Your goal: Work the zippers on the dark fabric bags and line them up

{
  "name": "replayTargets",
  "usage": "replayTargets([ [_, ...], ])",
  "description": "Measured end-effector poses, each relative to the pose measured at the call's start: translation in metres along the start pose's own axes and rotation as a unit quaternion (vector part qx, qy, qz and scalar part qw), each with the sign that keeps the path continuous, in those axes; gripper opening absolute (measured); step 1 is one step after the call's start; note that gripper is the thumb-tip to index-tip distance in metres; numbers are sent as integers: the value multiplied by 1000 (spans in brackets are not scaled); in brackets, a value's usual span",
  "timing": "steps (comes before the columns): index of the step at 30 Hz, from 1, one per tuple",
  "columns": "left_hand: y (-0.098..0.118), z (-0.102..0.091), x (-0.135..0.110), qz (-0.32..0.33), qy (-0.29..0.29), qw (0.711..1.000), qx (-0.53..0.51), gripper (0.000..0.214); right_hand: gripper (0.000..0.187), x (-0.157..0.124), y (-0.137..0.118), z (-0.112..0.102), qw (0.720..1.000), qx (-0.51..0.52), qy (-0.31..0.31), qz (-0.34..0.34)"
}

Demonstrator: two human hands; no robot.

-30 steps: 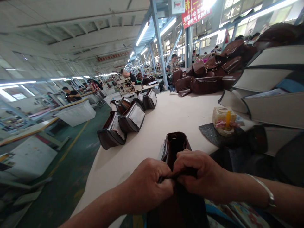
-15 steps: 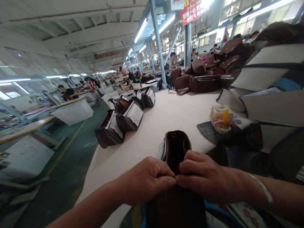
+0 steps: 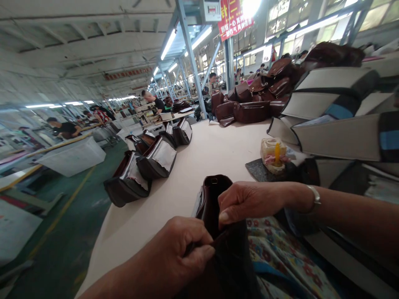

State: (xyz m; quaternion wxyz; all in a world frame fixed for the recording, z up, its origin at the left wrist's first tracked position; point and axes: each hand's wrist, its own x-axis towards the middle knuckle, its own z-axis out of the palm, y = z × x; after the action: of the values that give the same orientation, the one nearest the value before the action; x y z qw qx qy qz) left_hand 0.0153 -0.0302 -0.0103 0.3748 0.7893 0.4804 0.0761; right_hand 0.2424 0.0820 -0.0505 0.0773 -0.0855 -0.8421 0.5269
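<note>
A dark brown leather bag (image 3: 218, 265) stands upright at the table's near edge, its open mouth showing a dark lining and a small metal buckle (image 3: 214, 180). My left hand (image 3: 177, 257) pinches the bag's near rim low down. My right hand (image 3: 246, 203) sits higher, its fingers closed on the rim's upper edge, with a bangle (image 3: 313, 199) on that wrist. The lower bag is hidden by my hands and lies in shadow. A floral cloth (image 3: 280, 253) covers my lap to the right of the bag.
Several brown bags stuffed with silvery paper (image 3: 157, 160) stand in a row on the cream table (image 3: 212, 153). Finished bags (image 3: 249, 111) are heaped beyond, beside stacked pale panels (image 3: 336, 137). A wrapped packet (image 3: 274, 154) sits on a dark mat (image 3: 258, 171). Co-workers sit at distant benches.
My right hand has lifted away from my left, up the bag's rim and to the right. My left hand has dropped slightly. The whole scene has shifted left in view.
</note>
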Motion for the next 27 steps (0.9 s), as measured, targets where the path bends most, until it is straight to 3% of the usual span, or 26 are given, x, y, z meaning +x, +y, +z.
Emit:
replayTargets([
  [4,-2,0,0,3,-5,1000,12,14,24,9,-3,5,994,-11,-37,-103],
  [9,-4,1,0,-12,1,1000,18,16,24,9,5,16,974,-134,36,-178],
  [15,-3,3,-3,10,5,1000,6,16,23,14,-2,24,982,-96,30,-158],
  [21,-3,-3,-11,-26,17,999,-20,20,27,14,-11,33,981,-99,22,-166],
  [27,2,-17,-15,-7,17,1000,18,20,36,6,-7,34,995,-61,15,-79],
])
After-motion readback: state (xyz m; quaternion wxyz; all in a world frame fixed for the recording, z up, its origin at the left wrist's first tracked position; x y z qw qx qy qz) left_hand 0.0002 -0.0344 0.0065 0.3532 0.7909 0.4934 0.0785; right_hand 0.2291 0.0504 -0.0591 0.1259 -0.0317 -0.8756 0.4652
